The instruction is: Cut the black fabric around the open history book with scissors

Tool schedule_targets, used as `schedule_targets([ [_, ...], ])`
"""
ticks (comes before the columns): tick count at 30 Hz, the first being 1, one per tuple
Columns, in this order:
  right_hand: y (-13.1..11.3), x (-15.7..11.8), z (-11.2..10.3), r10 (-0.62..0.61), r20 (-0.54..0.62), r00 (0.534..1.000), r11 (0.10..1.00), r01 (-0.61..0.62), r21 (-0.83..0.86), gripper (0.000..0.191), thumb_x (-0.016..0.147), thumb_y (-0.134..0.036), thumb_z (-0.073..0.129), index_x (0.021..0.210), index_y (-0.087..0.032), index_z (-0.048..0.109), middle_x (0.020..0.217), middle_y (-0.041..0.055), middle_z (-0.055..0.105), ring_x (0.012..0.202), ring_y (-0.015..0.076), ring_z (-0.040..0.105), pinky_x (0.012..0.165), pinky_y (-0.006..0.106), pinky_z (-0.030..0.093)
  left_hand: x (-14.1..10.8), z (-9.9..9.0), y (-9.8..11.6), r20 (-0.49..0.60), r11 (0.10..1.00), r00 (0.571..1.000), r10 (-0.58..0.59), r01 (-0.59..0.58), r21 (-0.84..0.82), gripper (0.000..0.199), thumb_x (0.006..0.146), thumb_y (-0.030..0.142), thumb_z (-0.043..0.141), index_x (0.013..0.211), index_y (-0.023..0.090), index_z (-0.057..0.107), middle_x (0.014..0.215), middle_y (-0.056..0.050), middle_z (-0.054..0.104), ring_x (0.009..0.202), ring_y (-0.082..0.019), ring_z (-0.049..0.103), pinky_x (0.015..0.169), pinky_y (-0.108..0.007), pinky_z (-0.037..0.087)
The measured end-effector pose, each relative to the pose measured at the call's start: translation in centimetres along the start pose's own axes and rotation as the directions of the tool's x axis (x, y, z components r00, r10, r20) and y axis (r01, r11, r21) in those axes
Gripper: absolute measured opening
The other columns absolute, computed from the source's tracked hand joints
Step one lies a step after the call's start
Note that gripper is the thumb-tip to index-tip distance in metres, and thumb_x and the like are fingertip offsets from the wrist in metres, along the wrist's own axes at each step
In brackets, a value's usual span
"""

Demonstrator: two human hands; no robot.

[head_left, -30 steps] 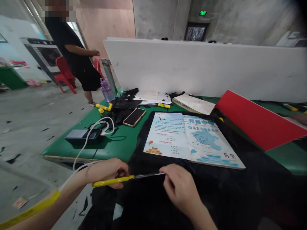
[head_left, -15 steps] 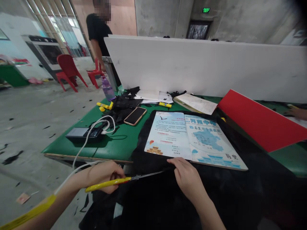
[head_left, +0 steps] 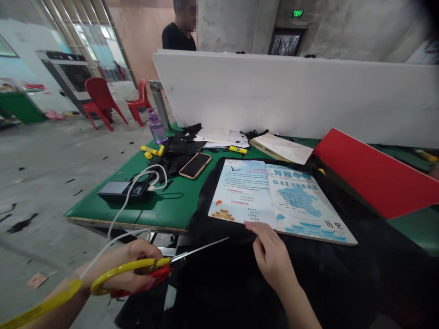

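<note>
My left hand (head_left: pixel 137 262) is closed on scissors (head_left: pixel 156 265) with yellow and red handles. Their blades point to the right, over a large sheet of black cloth (head_left: pixel 219 278). On the cloth lies an open booklet (head_left: pixel 291 201), its pale blue cover pages facing up. My right hand (head_left: pixel 270 251) rests at the booklet's lower edge and on the cloth. Its fingers are stretched out, with the thumb apart from them. Between the scissor tips and my right hand there is a short gap.
On the green table (head_left: pixel 178 205) are a power bank (head_left: pixel 118 191) with a white cable, a phone (head_left: pixel 195 165), glue sticks (head_left: pixel 238 150), black scraps and a purple bottle (head_left: pixel 157 125). A red board (head_left: pixel 373 173) leans at right. A white panel (head_left: pixel 295 96) stands behind; a person (head_left: pixel 178 34) is beyond it.
My left hand has drawn the scissors back to the left, and their handles have turned and spread. My right hand has barely moved. The person behind has moved right.
</note>
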State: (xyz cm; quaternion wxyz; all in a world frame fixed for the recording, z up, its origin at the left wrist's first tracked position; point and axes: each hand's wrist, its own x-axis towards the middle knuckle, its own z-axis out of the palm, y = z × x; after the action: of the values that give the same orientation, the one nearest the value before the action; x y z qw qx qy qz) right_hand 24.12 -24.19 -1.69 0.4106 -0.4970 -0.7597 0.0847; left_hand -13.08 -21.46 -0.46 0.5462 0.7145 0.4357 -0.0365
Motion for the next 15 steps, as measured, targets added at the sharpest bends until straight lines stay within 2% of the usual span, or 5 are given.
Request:
schedule_targets([
  [3, -2.0, -1.2, 0.6, 0.107, -0.165, 0.981, 0.987, -0.084, 0.138, 0.022, 0.087, -0.012, 0.043, 0.102, -0.019, 0.058, 0.079, 0.0039, 0.063, 0.071, 0.0151, 0.060, 0.067, 0.027, 0.050, 0.8, 1.4, 0.7, -0.019, 0.944, 0.987, 0.158, -0.157, -0.289, 0.022, 0.077, 0.037, 0.059, 0.088, 0.019, 0.057, 0.072, -0.001, 0.064, 0.051, -0.012, 0.055, 0.042, -0.019, 0.041],
  [6, -4.8, -2.6, 2.1, 0.225, 0.091, 0.970, 0.925, -0.242, 0.292, 0.016, 0.086, -0.022, 0.048, 0.096, -0.019, 0.060, 0.063, -0.0016, 0.057, 0.051, 0.0107, 0.052, 0.049, 0.021, 0.041, 2.7, 3.8, 2.0, -0.097, 0.820, 0.960, 0.263, -0.275, -0.503, 0.034, 0.083, 0.048, 0.054, 0.100, 0.020, 0.048, 0.072, -0.001, 0.062, 0.046, -0.008, 0.051, 0.039, -0.015, 0.037],
  [9, -7.1, -3.6, 4.1, 0.201, 0.410, 0.890, 0.843, -0.370, 0.390, 0.018, 0.081, -0.030, 0.056, 0.092, -0.018, 0.063, 0.060, -0.0026, 0.058, 0.048, 0.0094, 0.048, 0.046, 0.019, 0.036, 4.7, 5.9, 3.5, -0.108, 0.755, 0.945, 0.309, -0.313, -0.576, 0.036, 0.085, 0.050, 0.053, 0.102, 0.020, 0.042, 0.071, 0.000, 0.058, 0.043, -0.006, 0.049, 0.038, -0.014, 0.037],
  [11, -7.8, -4.0, 5.1, 0.218, 0.474, 0.853, 0.797, -0.436, 0.417, 0.015, 0.081, -0.029, 0.055, 0.085, -0.017, 0.064, 0.065, -0.0010, 0.062, 0.051, 0.0093, 0.050, 0.048, 0.017, 0.037, 5.5, 6.6, 4.6, -0.084, 0.736, 0.931, 0.356, -0.334, -0.589, 0.034, 0.086, 0.049, 0.052, 0.100, 0.020, 0.042, 0.070, 0.000, 0.057, 0.042, -0.005, 0.048, 0.039, -0.014, 0.038],
  [15, -7.5, -4.3, 5.5, 0.271, 0.424, 0.864, 0.791, -0.451, 0.414, 0.016, 0.082, -0.023, 0.051, 0.076, -0.017, 0.064, 0.061, -0.0015, 0.058, 0.051, 0.0086, 0.049, 0.049, 0.016, 0.035, 5.2, 6.1, 6.8, -0.052, 0.772, 0.917, 0.395, -0.363, -0.521, 0.026, 0.089, 0.042, 0.048, 0.101, 0.018, 0.046, 0.079, -0.003, 0.061, 0.051, -0.008, 0.054, 0.047, -0.017, 0.043],
])
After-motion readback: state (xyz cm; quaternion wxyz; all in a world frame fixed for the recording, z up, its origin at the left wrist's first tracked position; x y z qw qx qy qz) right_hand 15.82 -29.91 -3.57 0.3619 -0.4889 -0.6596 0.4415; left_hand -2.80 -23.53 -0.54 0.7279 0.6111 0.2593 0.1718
